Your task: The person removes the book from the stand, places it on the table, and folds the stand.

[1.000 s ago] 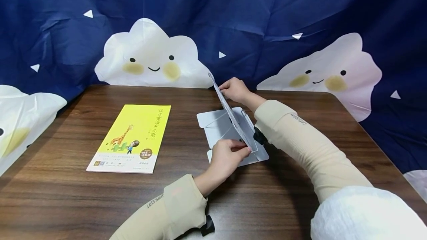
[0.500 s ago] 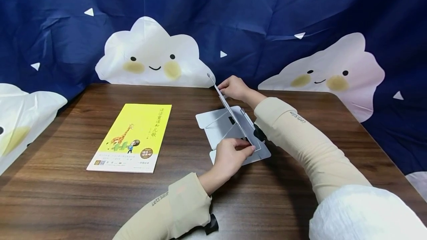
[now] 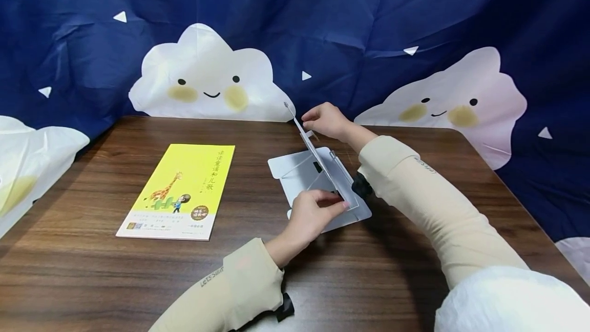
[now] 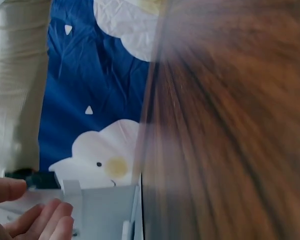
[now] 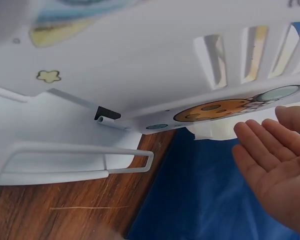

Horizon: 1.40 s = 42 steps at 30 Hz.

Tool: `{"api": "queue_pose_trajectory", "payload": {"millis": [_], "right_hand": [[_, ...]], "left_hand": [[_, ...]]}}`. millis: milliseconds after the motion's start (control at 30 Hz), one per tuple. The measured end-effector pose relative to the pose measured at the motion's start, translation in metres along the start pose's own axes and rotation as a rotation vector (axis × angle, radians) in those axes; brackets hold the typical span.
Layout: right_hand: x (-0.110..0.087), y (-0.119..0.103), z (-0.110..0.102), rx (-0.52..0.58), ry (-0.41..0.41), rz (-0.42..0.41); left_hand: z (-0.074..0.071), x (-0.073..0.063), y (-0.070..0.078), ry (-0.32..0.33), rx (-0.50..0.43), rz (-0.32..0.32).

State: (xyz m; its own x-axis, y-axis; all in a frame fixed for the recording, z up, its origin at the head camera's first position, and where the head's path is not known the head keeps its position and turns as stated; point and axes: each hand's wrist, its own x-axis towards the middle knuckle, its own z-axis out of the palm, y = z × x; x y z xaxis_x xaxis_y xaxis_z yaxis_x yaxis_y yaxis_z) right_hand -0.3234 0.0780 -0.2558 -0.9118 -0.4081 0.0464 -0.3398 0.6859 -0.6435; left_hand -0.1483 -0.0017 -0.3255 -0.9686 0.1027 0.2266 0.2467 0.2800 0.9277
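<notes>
A white metal book stand (image 3: 297, 168) stands right of the middle of the table, its base flat and its panel (image 5: 140, 65) leaning upward. Cartoon prints and slots show on the panel in the right wrist view. My left hand (image 3: 310, 215) pinches the panel's lower near edge between thumb and curled fingers, though the exact contact is partly hidden. Beside the panel's upper far edge is my right hand (image 3: 328, 120), its fingers (image 5: 262, 145) extended and apart from the stand. A wire loop (image 5: 135, 159) juts from the base.
To the left lies a yellow book (image 3: 180, 188) with a giraffe on its cover. The brown wooden table (image 3: 138, 275) ends at a dark blue curtain (image 3: 341, 24) with printed clouds.
My right hand has let go of the panel's upper edge and moved slightly away to the right. My left hand has stayed near the lower edge, and the panel's lean is almost the same.
</notes>
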Motion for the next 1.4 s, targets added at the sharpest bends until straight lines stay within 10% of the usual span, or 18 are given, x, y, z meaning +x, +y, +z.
{"api": "queue_pose_trajectory", "payload": {"millis": [367, 633, 900, 1400], "right_hand": [[-0.035, -0.005, -0.006, 0.144, 0.075, -0.051], [-0.06, -0.004, -0.006, 0.31, 0.118, -0.098], [-0.093, 0.007, -0.002, 0.439, 0.142, -0.141], [-0.153, 0.03, 0.024, 0.349, 0.252, -0.283]], "left_hand": [[-0.036, 0.004, -0.01, -0.036, -0.106, 0.047], [-0.064, 0.016, -0.021, 0.026, 0.166, -0.002], [-0.078, 0.027, -0.034, -0.092, 0.446, 0.014], [-0.068, 0.038, -0.047, -0.197, 0.531, 0.008]]}}
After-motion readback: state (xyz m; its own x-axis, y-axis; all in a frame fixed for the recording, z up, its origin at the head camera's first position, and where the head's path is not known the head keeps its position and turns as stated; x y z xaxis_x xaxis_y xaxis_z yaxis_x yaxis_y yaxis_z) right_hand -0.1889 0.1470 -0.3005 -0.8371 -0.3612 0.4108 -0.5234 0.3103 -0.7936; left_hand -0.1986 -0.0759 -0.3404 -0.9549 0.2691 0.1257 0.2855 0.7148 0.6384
